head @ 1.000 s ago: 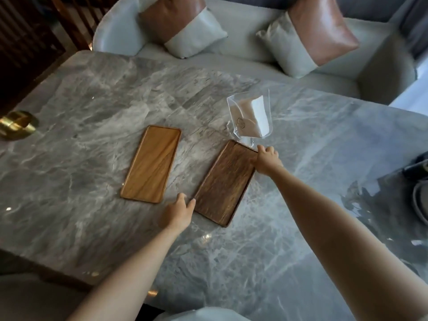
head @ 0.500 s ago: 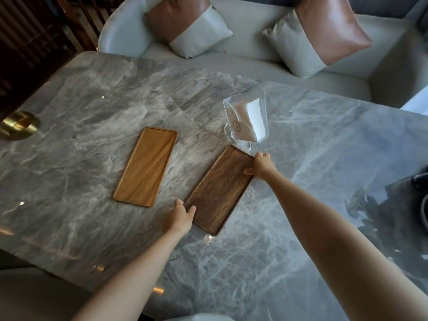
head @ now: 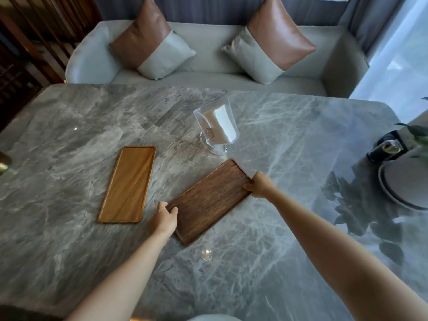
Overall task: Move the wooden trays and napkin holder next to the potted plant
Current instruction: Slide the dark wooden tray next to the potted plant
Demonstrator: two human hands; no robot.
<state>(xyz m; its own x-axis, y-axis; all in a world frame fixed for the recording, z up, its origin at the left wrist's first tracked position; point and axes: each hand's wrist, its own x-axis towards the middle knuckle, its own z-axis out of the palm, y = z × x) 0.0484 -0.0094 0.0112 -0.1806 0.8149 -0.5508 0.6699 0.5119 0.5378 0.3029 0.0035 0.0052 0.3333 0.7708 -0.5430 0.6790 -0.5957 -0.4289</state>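
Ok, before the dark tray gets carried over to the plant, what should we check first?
1. Both hands on the dark tray: ok, left hand at the near end, right hand at the far end.
2. Tray empty: ok.
3. Napkin holder clear of the tray: ok, a gap shows.
4. Light tray out of the way: ok, it lies to the left.
5. Room beside the potted plant: cannot tell, grey plates sit there and the edge cuts it off.

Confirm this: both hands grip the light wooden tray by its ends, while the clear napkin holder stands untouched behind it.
Wrong tray. The head view shows the left hand and right hand gripping the dark wooden tray by its ends; the light wooden tray lies untouched. The clear napkin holder does stand untouched behind.
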